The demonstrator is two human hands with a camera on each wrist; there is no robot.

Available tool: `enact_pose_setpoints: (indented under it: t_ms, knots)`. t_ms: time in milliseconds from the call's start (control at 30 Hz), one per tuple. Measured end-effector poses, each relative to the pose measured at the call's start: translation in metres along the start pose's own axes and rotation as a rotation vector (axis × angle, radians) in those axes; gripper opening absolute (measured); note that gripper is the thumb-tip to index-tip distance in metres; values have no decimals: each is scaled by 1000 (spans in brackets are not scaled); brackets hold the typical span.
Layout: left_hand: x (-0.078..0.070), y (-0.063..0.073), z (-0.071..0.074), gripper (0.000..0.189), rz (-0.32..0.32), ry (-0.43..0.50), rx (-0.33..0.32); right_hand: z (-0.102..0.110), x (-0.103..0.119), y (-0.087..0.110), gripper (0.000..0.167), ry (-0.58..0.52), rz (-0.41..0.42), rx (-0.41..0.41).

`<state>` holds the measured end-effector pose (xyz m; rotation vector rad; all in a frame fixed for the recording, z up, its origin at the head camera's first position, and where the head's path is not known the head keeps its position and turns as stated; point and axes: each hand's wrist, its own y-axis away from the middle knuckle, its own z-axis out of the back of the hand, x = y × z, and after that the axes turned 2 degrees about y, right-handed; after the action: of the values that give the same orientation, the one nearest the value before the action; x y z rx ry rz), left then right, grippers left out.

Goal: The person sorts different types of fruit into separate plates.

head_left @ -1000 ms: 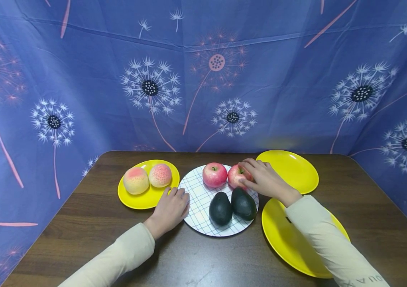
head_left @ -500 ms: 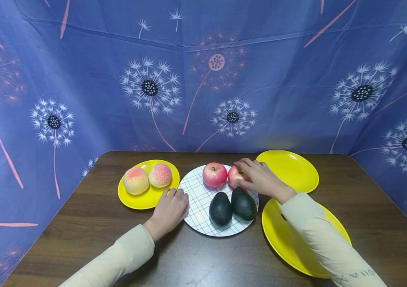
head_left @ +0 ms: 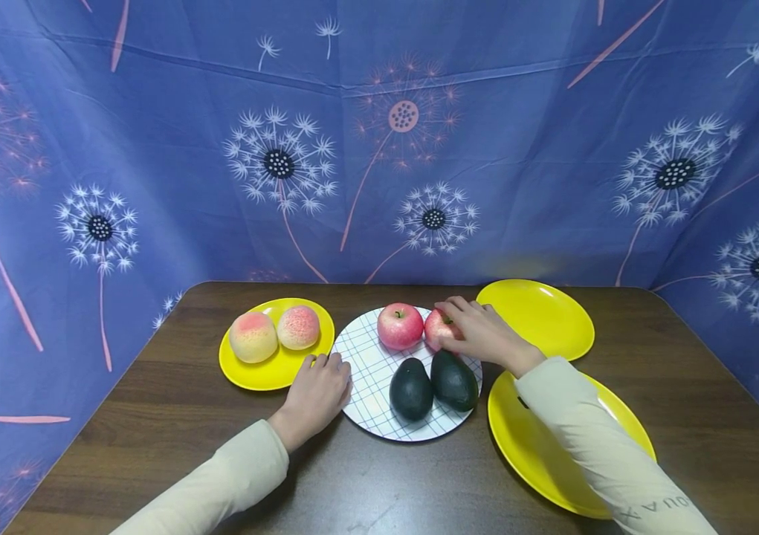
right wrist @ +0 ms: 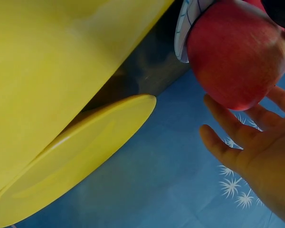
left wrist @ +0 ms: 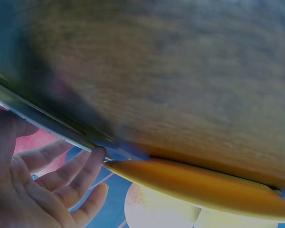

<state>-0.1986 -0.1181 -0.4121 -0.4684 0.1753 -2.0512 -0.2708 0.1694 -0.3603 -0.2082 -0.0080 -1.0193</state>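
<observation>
On a round white checked plate (head_left: 369,394) sit two red apples, the left apple (head_left: 400,326) and the right apple (head_left: 438,331). In front of them lie two dark avocados, one on the left (head_left: 411,389) and one on the right (head_left: 454,381). My right hand (head_left: 484,334) holds the right apple from its right side, thumb near and fingers on the far side. Its fingers reach round that apple (right wrist: 235,54) in the right wrist view too. At the plate's left rim rests my left hand (head_left: 317,389), its fingers (left wrist: 88,173) loosely bent and holding nothing.
A yellow plate (head_left: 255,375) with two peaches, left (head_left: 253,337) and right (head_left: 299,327), stands at the left. Two more yellow plates lie at the right, one at the back (head_left: 553,316) and one in front (head_left: 520,446), under my right forearm. A blue dandelion cloth (head_left: 540,111) hangs behind the table.
My right hand has shifted slightly left, closer round the right apple, which stays on the checked plate. The left hand has barely moved.
</observation>
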Motion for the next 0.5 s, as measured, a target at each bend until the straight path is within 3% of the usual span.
enact_pose_setpoints:
  t_ms: [200, 500]
  knots:
    - [-1, 1, -1, 22, -6, -11, -7, -1, 1, -3, 67, -1, -32, 27]
    - [-2, 1, -1, 26, -19, -19, 31, 0, 1, -5, 72, -26, -87, 73]
